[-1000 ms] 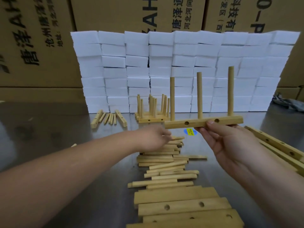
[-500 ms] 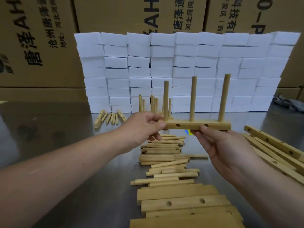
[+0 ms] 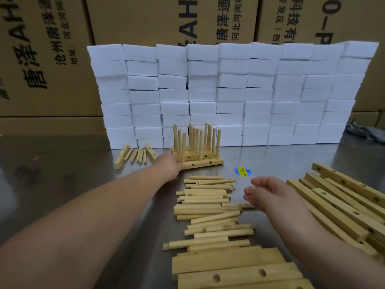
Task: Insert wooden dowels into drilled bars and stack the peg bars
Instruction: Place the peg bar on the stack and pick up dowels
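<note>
A peg bar (image 3: 205,163) with three upright dowels sits on the steel table, at the front of a group of finished peg bars (image 3: 193,142). My left hand (image 3: 170,164) reaches forward and grips this bar's left end; its fingertips are hidden behind the hand. My right hand (image 3: 268,195) hovers empty with loosely curled fingers, just right of a heap of loose dowels (image 3: 208,205). Drilled bars (image 3: 233,272) lie flat at the near edge, and more drilled bars (image 3: 341,203) are piled on the right.
A wall of white foam blocks (image 3: 229,90) stands right behind the peg bars, with cardboard boxes (image 3: 41,59) behind it. A few short wooden pieces (image 3: 135,156) lie at the back left. A blue and yellow sticker (image 3: 242,171) marks the table.
The peg bar held in the air by both hands has moved forward and down onto the table against the group. My right hand has let go and drawn back.
</note>
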A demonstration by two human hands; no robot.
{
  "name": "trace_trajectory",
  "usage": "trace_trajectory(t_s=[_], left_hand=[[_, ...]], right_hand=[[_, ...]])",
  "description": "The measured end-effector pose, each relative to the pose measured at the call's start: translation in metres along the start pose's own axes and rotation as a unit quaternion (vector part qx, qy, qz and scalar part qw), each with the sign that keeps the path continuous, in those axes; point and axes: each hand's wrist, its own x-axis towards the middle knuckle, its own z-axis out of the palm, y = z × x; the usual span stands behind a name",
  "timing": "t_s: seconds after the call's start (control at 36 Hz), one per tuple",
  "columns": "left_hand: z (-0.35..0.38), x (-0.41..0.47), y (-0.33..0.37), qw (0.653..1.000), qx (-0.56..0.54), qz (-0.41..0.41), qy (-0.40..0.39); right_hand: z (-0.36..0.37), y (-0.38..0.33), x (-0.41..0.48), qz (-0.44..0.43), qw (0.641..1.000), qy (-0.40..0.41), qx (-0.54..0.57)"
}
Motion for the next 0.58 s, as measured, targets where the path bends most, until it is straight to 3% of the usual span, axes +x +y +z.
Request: trace_trajectory(t_s=[0.17,0.58], left_hand=[[0.004,0.011,0.001,0.997,0.064,-0.025,0.020],[0.005,0.025,0.003,0.987,0.143,0.028,0.067]], right_hand=[[0.001,0.006,0.002,-0.007,1.000,-0.008,-0.023],[0.001,0.004,0.005,-0.020,1.000,-0.019,-0.001]])
